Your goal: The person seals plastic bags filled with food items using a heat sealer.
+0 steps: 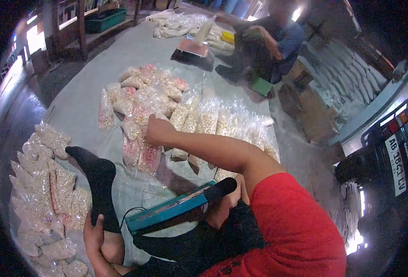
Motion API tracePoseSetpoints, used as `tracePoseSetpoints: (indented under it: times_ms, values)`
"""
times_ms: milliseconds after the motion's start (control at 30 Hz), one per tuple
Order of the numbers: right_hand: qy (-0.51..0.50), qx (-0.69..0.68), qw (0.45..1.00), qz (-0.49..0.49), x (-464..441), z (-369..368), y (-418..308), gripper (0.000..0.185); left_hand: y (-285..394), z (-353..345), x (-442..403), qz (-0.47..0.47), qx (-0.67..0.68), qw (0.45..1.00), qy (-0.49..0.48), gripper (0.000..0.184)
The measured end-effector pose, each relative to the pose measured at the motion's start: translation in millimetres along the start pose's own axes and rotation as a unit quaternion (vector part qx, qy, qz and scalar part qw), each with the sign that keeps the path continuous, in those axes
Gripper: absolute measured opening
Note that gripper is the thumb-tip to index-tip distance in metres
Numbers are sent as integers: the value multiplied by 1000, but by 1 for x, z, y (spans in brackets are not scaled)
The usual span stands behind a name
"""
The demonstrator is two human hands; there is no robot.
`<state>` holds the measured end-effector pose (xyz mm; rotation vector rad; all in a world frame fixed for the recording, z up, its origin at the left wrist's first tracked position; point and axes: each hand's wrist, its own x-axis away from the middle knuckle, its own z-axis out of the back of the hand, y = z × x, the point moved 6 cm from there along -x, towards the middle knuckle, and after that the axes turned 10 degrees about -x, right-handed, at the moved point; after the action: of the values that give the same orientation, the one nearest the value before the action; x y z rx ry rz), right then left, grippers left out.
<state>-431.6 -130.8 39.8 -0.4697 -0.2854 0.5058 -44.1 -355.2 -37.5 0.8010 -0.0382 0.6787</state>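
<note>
My right hand (160, 131) reaches over the pile with its fingers curled at the top of a clear plastic bag (149, 158) with pink-red print and pale pieces inside. The fingertips are partly hidden. My left hand (93, 234) rests beside my lower leg, near the black sock (103, 184), with thumb and fingers apart and nothing in it. Between my legs lies a long teal device (167, 210) that looks like a bag sealer, with a black cable. More printed bags (141, 94) are heaped just beyond my right hand.
Filled clear bags (208, 115) stand in rows right of the pile. Others (42, 194) lie at left by my foot. Farther off, another person (278, 37) sits by a weighing scale (192, 53). A vehicle (384, 157) and stacked sacks (342, 76) are at right.
</note>
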Motion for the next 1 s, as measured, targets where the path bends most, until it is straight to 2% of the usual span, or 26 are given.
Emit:
tracePoseSetpoints:
  times_ms: [167, 233, 267, 300, 333, 400, 433, 533, 600, 633, 733, 767, 800, 833, 867, 900, 933, 1000]
  values:
    - [-14, 4, 1000, 13, 13, -10, -6, 52, 22, 2, 17, 25, 4, 1000, -10, 65]
    - [14, 39, 998, 54, 3, -23, 2, 51, 22, 2, 22, 29, -29, 999, -7, 66]
    - [9, 72, 991, 116, 9, -23, -3, 52, 20, 6, 19, 34, -58, 998, 1, 68]
    - [-16, 44, 998, 52, 9, -22, -6, 51, -7, -4, 8, 9, -35, 999, 6, 69]
    - [36, 37, 998, 44, 10, -23, -6, 44, -1, 1, 15, -2, -66, 997, 32, 66]
    - [-8, 44, 997, 59, -3, -48, 14, 57, 36, 18, 33, -4, -62, 998, 21, 61]
    - [-16, 39, 998, 49, 6, -50, 15, 57, 36, 18, 36, -1, -67, 998, 9, 61]
    - [26, 34, 996, 76, 10, -12, -2, 48, 24, 7, 27, 5, -20, 1000, 8, 56]
    - [13, 142, 960, 241, 24, 9, -32, 25, 15, 3, 24, -14, 21, 999, 23, 54]
    - [58, 104, 962, 246, 21, 15, -32, 18, 15, 4, 24, -13, 21, 999, 28, 54]
    - [55, 139, 967, 205, 10, 32, -28, 17, 10, 2, 23, -11, 13, 1000, 14, 55]
    - [-37, 225, 956, 186, 45, 70, -50, 18, 2, 4, 22, -20, -19, 999, 37, 52]
    - [-44, 214, 964, 154, 75, 100, -66, 17, 1, 3, 19, -28, -50, 997, 54, 49]
    - [-80, 282, 936, 194, 98, 116, -77, 15, 8, 4, 23, -31, -49, 997, 58, 49]
    - [-117, 347, 901, 232, 120, 130, -83, 14, 22, 11, 34, -48, -33, 990, 132, 56]
    - [-71, 218, 948, 219, 147, 157, -88, 15, 36, 20, 47, -67, -17, 976, 206, 63]
    - [-21, 84, 975, 205, 178, 183, -91, 16, 49, 20, 58, -72, -18, 974, 213, 63]
    - [36, -41, 962, 267, 250, 220, -112, 21, 101, 31, 103, -177, -177, 889, 384, 82]
